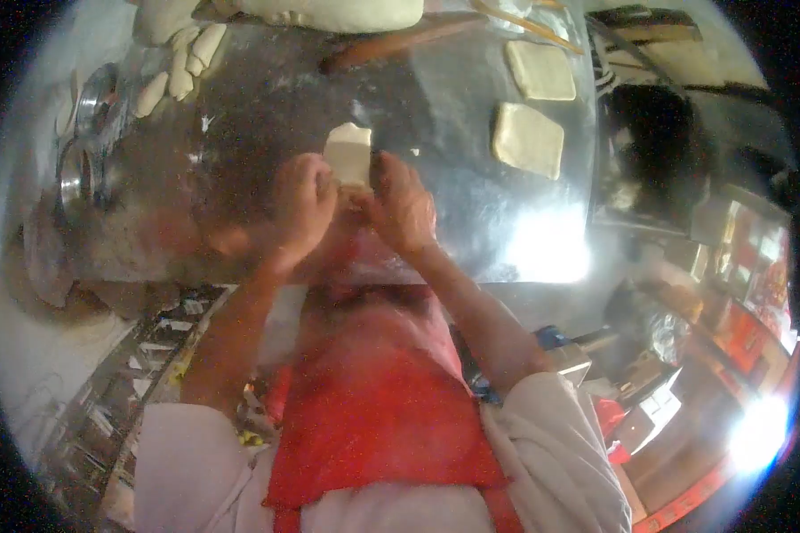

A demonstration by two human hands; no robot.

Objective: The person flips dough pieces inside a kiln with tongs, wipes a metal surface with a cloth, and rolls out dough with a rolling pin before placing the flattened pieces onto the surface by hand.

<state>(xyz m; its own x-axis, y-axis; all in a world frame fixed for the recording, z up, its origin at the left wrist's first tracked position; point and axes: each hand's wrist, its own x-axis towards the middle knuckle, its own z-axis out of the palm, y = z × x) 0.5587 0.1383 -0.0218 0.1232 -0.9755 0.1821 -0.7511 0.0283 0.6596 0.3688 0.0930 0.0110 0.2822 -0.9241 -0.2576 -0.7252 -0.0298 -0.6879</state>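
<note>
A small pale strip of dough (pixel 349 155) lies on the shiny metal worktop (pixel 267 107) between my hands. My left hand (pixel 307 206) has its fingers curled in at the left side of the strip, touching its edge. On the right side my right hand (pixel 402 202) is bent round the strip's lower edge, fingers partly blurred. Both hands appear to pinch the dough near its lower end, where the fingertips are partly hidden. Two flat squarish dough pieces, one upper (pixel 541 71) and one lower (pixel 528 140), lie to the right.
A large dough mass (pixel 338 12) sits at the worktop's far side, with a wooden rolling pin (pixel 404 42) in front of it. Several dough strips (pixel 182 64) lie at the upper left, above metal bowls (pixel 76 178). Thin sticks (pixel 529 27) rest at the upper right.
</note>
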